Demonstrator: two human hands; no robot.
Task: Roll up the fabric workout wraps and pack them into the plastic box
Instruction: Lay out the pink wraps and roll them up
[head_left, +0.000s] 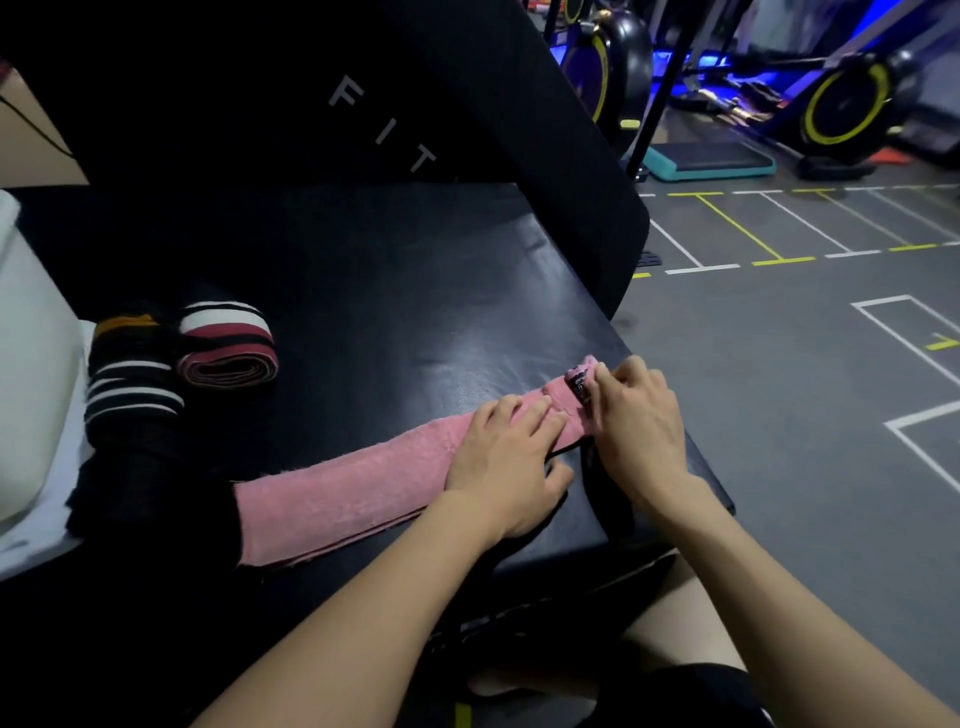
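A long pink fabric wrap lies flat across the black padded bench. My left hand presses down on it with straight fingers, near its right end. My right hand pinches that end, where a small black-and-pink label is folded over into the start of a roll. At the left, a rolled wrap with white, maroon and black stripes lies on the bench. Beside it sits a black wrap with white and orange stripes. A pale plastic box stands at the far left edge, only partly visible.
A black upright pad with white letters rises behind the bench. The bench ends just right of my hands, above a grey gym floor with painted lines. Exercise bikes and a teal step platform stand at the back right.
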